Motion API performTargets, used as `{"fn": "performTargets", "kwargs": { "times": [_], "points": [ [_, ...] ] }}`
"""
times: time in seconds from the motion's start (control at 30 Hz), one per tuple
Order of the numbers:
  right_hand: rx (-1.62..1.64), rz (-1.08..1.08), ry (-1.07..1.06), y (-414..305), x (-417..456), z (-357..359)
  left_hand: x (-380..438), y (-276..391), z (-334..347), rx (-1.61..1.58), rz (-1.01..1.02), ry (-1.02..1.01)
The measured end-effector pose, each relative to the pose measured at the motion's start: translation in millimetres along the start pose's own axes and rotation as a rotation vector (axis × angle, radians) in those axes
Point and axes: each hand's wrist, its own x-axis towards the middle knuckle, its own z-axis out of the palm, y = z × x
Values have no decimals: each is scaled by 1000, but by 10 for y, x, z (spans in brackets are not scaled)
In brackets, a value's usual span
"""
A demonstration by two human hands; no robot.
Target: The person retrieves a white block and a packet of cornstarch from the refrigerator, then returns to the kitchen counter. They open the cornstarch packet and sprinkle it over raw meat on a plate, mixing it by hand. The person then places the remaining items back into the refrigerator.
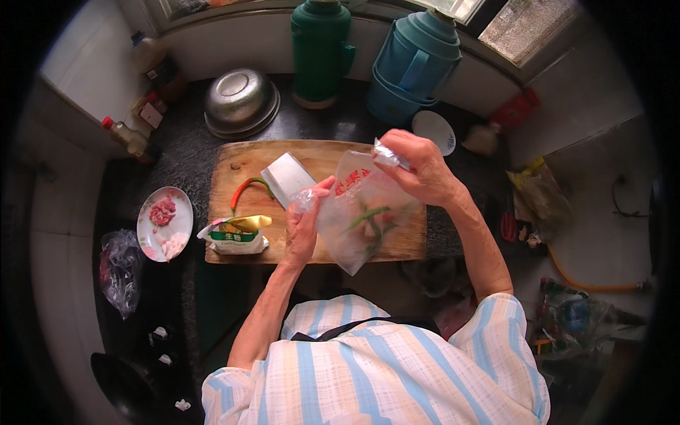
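Between both hands hangs a clear plastic bag [340,234] with red print, green and red chili peppers [372,215] showing through it. My left hand [304,228] grips the bunched plastic on its left side. On the upper right, my right hand [419,164] clutches the other gathered edge. Below the bag lies a thick wooden cutting board [319,149]. A cleaver blade [288,178] rests there, its lower end hidden behind my left hand. Beside the blade curves a red and green chili pepper [241,194]. An opened starch packet [236,236] stands at the board's front left corner.
Left of the board are a plate [183,212] of cut meat and a crumpled plastic bag [121,271]. Behind it stand an upturned metal bowl [241,101], a green thermos [320,53] and a blue thermos [411,64]. A small white dish [436,130] sits back right.
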Motion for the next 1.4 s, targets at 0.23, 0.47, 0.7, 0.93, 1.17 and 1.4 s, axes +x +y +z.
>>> {"fn": "performTargets", "kwargs": {
  "times": [0.23,0.47,0.7,0.93,1.17,1.4],
  "points": [
    [-236,21,-20,-24,282,-141,-90,315,474,332,266,-254],
    [389,290,-371,-174,576,105,16,267,586,629,-232,-364],
    [-11,-159,-17,-410,-28,375,152,30,542,-41,-386,155],
    [341,200,147,-154,-751,756,20,130,303,-267,-443,-128],
    [836,410,-49,158,-838,845,-93,90,344,-67,-370,153],
    [728,312,-35,61,-629,1002,-50,150,353,102,-301,82]
  ]
}}
